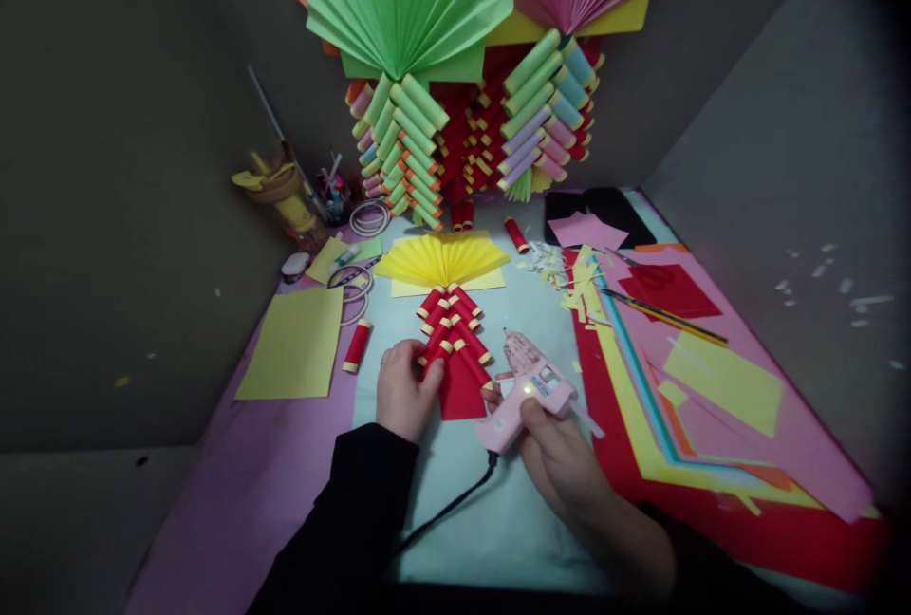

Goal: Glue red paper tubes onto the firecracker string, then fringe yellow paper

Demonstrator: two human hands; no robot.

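Observation:
My right hand (562, 454) grips a pink hot glue gun (530, 397), its nozzle pointing up and away and a small light glowing on its side. A black cord trails from the handle toward me. My left hand (407, 392) has thumb and fingers closed on a red paper roll (436, 356) with a yellow end, at the lower left of two slanting rows of such rolls. These rows lie on a red paper strip (461, 392), below a pleated yellow paper fan (445, 259). Part of the held roll is hidden by my fingers.
Loose red rolls lie at left (357, 346) and behind (516, 235). Stacked coloured paper (775, 454) with a pencil (676, 319) covers the right side. Yellow paper (295, 344) and bangles (356, 288) are at left. Finished fan hangings (413, 8) stand at the back.

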